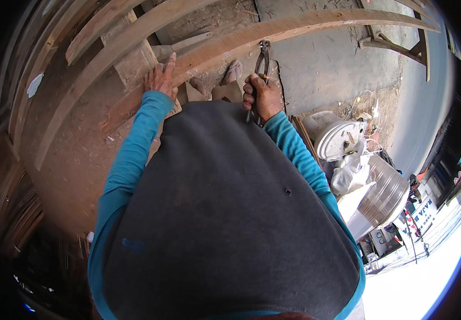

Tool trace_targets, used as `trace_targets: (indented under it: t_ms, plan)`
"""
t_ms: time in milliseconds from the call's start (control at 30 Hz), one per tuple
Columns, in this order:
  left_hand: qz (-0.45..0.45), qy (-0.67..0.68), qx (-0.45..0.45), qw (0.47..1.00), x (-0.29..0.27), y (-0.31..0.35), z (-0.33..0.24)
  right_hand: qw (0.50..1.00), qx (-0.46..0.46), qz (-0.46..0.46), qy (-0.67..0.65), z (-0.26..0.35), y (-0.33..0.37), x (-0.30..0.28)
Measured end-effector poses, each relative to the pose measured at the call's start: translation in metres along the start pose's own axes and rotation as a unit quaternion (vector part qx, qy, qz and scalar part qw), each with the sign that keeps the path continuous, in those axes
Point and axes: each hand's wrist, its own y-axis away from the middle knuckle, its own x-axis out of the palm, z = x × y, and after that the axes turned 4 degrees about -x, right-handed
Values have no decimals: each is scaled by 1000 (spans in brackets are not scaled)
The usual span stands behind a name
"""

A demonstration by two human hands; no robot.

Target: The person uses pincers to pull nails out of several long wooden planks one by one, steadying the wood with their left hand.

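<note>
A long wooden plank (214,53) lies across in front of me, its face toward me. My left hand (160,80) rests on it near its left part, one digit stretched out along the wood and the others spread over it. My right hand (262,97) is closed around the handles of a pair of pincers (263,60), which points away from me. The pincers' jaws meet the plank's near edge, where a small shiny bit shows between them; I cannot make out what it is.
Several more planks (89,88) lie on the left. A wooden frame piece (395,47) stands at the far right. To my right are a white bucket (333,133), a plastic bag (349,177) and a ribbed metal drum (384,191). My feet (232,72) are just below the plank.
</note>
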Motion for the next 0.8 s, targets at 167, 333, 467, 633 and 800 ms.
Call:
trace_targets:
  t_ms: [167,333,467,633,800]
  plan:
    - [54,49,16,997,-8,-15,11,981,-167,-89,-36,-67,-42,50]
    - [154,75,-13,985,-33,-42,15,931,-277,-108,212,-93,-71,0]
    - [87,54,12,995,-14,-27,20,969,-128,-81,196,-14,-24,-52]
    - [65,74,6,995,-14,-8,-1,985,-33,-30,169,63,-3,-88]
    - [-41,11,10,999,4,0,-1,981,56,129,131,90,3,-79]
